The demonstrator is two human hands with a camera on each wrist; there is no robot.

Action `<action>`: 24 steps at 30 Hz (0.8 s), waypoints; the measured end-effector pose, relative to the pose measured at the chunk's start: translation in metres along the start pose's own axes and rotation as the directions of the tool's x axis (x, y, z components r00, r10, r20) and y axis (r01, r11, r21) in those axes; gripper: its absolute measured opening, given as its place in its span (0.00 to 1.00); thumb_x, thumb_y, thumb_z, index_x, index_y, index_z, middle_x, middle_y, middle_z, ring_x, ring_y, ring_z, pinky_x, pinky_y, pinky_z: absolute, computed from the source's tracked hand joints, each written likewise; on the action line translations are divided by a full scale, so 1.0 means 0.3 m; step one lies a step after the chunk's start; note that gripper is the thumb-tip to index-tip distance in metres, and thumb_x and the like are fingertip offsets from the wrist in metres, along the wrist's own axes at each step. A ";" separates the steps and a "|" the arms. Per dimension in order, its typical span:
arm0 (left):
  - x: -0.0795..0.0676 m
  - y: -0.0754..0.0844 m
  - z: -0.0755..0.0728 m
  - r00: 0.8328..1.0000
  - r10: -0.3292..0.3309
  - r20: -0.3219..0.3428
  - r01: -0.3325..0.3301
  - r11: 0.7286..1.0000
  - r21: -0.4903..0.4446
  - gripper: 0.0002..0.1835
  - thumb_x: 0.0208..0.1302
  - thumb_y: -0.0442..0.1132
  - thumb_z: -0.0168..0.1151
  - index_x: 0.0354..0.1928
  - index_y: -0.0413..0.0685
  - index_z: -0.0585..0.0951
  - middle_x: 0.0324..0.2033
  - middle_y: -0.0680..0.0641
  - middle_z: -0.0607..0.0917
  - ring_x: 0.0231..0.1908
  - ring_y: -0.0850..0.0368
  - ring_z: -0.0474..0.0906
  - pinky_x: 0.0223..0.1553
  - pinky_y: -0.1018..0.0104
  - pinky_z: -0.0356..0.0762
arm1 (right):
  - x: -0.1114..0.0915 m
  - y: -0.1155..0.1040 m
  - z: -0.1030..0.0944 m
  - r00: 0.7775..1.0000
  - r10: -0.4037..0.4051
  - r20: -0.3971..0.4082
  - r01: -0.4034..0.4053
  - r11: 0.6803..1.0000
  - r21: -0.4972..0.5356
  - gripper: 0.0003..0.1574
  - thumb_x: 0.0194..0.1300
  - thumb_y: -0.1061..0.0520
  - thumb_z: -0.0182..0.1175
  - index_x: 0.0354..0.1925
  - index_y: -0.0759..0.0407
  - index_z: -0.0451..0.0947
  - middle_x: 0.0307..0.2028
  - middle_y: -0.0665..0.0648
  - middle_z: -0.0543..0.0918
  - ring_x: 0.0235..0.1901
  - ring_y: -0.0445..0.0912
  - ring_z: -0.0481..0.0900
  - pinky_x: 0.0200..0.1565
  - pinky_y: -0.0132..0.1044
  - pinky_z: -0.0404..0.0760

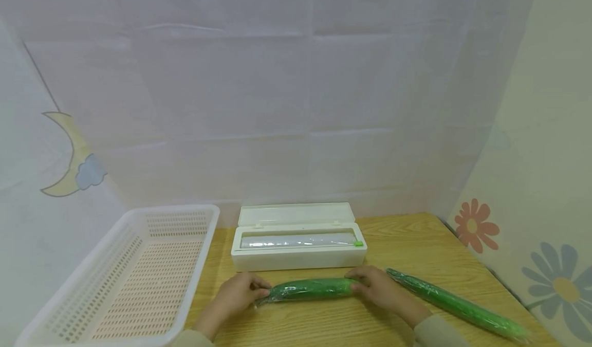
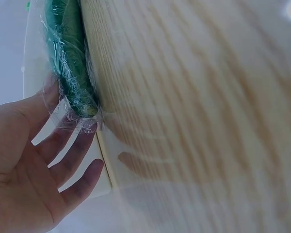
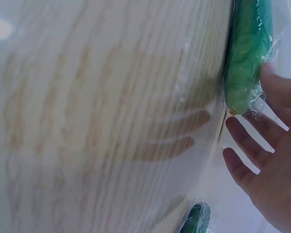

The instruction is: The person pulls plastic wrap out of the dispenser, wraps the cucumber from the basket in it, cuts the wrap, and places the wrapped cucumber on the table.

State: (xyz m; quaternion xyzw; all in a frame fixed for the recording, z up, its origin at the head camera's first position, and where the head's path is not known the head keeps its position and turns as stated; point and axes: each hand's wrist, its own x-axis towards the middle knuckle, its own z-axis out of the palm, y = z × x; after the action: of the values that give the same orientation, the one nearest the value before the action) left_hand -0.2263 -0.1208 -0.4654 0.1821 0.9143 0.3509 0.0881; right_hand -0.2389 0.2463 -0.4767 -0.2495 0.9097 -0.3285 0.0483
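A green cucumber (image 1: 310,289) wrapped in clear plastic film lies crosswise on the wooden table in the head view. At its left end, my left hand (image 1: 238,291) pinches the film-covered tip between thumb and fingers. Crumpled film (image 2: 87,125) gathers around that tip in the left wrist view. My right hand (image 1: 376,288) holds the other end, its thumb against the cucumber's side. Two of its lower fingers (image 3: 247,143) spread apart from the cucumber in the right wrist view. A second wrapped cucumber (image 1: 455,303) lies slantwise to the right of my right hand.
Behind the cucumber stands a white cling film dispenser (image 1: 298,259), lid (image 1: 296,214) raised, with a film roll (image 1: 296,240) inside and a green slide cutter (image 1: 358,243). On the left is a white perforated plastic basket (image 1: 198,280). Cloth-covered walls border the table.
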 end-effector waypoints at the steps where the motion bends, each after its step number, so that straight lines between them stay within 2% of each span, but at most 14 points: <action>1: -0.001 -0.001 -0.001 1.000 0.004 0.004 -0.004 1.000 -0.005 0.09 0.60 0.46 0.62 0.40 0.54 0.85 0.36 0.58 0.84 0.28 0.67 0.75 0.28 0.67 0.74 | 0.002 0.000 0.000 1.000 -0.005 0.000 0.005 1.000 -0.005 0.18 0.63 0.49 0.59 0.49 0.53 0.77 0.47 0.49 0.80 0.50 0.53 0.75 0.49 0.51 0.75; 8: 0.002 -0.011 0.001 0.999 0.038 -0.004 -0.038 0.999 0.023 0.11 0.57 0.47 0.64 0.41 0.55 0.85 0.39 0.57 0.85 0.36 0.65 0.77 0.35 0.61 0.77 | 0.008 -0.002 0.008 1.000 0.006 -0.020 -0.007 0.999 -0.044 0.19 0.58 0.56 0.64 0.49 0.54 0.78 0.48 0.52 0.80 0.51 0.54 0.74 0.50 0.54 0.74; 13: 0.003 -0.011 0.008 1.000 0.014 -0.021 -0.013 1.000 0.025 0.10 0.59 0.47 0.63 0.41 0.55 0.85 0.39 0.56 0.85 0.40 0.58 0.79 0.38 0.55 0.77 | 0.004 -0.004 0.012 0.999 0.011 -0.032 -0.012 0.999 -0.043 0.20 0.61 0.54 0.61 0.52 0.56 0.77 0.50 0.54 0.79 0.52 0.55 0.74 0.50 0.53 0.74; 17: 0.000 -0.008 0.009 1.000 0.014 -0.017 -0.014 0.999 0.032 0.11 0.60 0.48 0.62 0.42 0.54 0.83 0.38 0.57 0.84 0.38 0.58 0.79 0.38 0.55 0.78 | -0.002 -0.004 0.010 1.000 0.024 -0.017 -0.024 0.999 -0.026 0.21 0.63 0.53 0.59 0.54 0.57 0.75 0.51 0.54 0.78 0.52 0.53 0.74 0.50 0.51 0.75; 24: -0.005 -0.001 0.005 1.000 0.019 -0.025 -0.017 0.999 0.048 0.09 0.60 0.49 0.61 0.40 0.59 0.84 0.36 0.61 0.83 0.34 0.65 0.77 0.34 0.59 0.76 | -0.012 -0.003 0.005 0.998 0.055 -0.004 -0.055 0.998 -0.017 0.18 0.65 0.50 0.57 0.52 0.52 0.76 0.48 0.49 0.79 0.49 0.49 0.76 0.47 0.45 0.77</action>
State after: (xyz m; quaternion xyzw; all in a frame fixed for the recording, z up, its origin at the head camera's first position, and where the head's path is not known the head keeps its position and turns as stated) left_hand -0.2246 -0.1206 -0.4668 0.1879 0.9218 0.3320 0.0691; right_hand -0.2350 0.2467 -0.4778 -0.2244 0.9191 -0.3195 0.0537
